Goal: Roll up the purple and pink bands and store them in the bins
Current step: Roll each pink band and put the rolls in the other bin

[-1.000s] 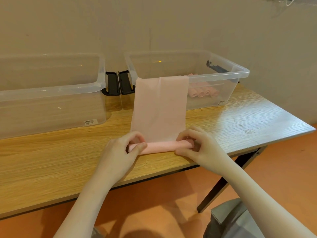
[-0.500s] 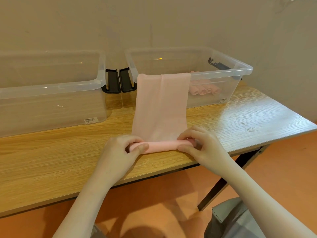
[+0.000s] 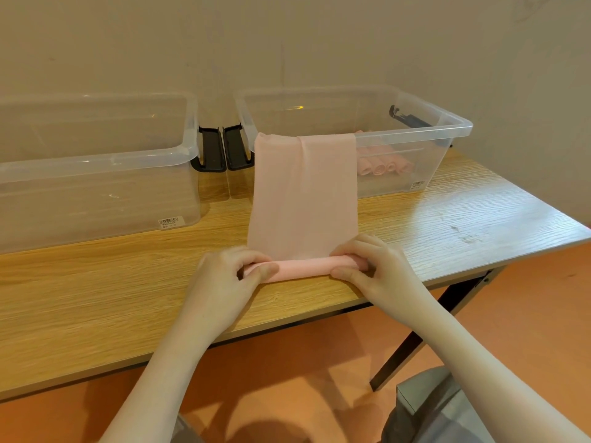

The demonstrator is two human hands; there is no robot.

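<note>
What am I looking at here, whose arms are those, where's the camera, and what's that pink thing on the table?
There is no machine: these are a person's two bare arms, filmed by one wide-angle camera worn on the head and looking down. The left hand and the right hand each grip one end of a pink band, whose near end is rolled into a tube on the wooden table. The unrolled part runs up and hangs over the rim of the right clear bin, where several rolled pink bands already lie. A second clear bin stands to the left, with nothing visible inside. No purple band shows.
</note>
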